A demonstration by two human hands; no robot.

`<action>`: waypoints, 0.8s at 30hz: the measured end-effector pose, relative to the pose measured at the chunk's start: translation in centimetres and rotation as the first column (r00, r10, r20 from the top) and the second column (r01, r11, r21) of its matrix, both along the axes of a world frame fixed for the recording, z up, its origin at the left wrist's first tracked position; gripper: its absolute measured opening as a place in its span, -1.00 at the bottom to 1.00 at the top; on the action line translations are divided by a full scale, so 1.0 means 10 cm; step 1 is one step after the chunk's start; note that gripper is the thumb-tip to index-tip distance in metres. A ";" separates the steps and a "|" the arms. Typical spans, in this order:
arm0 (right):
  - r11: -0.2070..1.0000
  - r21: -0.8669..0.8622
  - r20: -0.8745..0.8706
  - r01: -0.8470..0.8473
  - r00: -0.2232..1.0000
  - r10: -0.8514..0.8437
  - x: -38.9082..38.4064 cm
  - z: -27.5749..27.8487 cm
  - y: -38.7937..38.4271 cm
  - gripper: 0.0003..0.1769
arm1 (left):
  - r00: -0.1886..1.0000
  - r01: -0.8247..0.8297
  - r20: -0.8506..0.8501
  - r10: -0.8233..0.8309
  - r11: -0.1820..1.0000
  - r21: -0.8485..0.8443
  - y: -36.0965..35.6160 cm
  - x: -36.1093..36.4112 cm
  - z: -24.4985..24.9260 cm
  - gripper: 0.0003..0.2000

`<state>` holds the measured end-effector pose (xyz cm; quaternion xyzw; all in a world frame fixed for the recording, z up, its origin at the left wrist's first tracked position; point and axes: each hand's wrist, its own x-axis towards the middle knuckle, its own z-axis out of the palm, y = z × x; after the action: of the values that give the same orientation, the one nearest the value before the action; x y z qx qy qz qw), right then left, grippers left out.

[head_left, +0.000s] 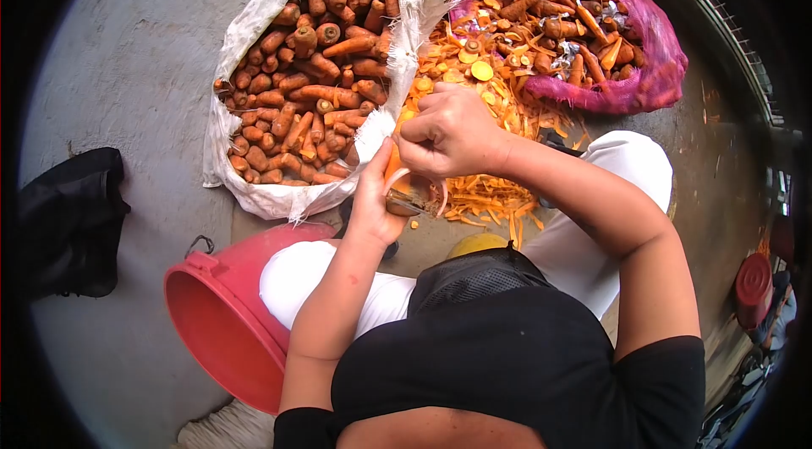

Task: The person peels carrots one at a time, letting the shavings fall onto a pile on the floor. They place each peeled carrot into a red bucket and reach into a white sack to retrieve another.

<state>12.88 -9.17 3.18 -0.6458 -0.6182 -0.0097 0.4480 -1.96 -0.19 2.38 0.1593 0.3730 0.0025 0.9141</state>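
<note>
Both hands meet just beside the white sack (241,35): left hand (372,199) clamped on a carrot (394,168), right hand (452,134) gripping a blade (412,206); peeling looks underway, and the next stroke likely needs the carrot turned.

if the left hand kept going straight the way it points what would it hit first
Past the carrot it holds, the left hand would most likely meet the white sack's torn edge first, though depth is hard to judge here.

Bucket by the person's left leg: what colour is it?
The bucket is plain red, with no pattern; the head view shows it best.
</note>
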 end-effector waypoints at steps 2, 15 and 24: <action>1.000 -0.002 -0.001 -0.031 1.000 0.031 0.00 -0.05 -0.01 -0.71 | 1.000 0.005 -0.015 -0.004 0.997 0.079 -0.04 -0.01 0.01 -0.60; 0.962 -0.117 0.001 0.247 0.969 -0.249 0.53 -0.20 0.02 -0.72 | 0.977 0.211 0.005 -0.215 0.964 0.160 -0.08 -0.13 0.13 -0.57; 0.580 -0.570 0.264 0.582 0.798 -0.542 1.00 -0.46 0.02 -0.63 | 0.950 0.252 0.134 -0.280 0.948 0.192 -0.02 -0.18 0.22 -0.51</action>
<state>22.92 -8.95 -1.45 -0.9175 -0.3618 0.0352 0.1617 -3.77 -0.35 4.62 0.2863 0.2718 -0.0761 0.9156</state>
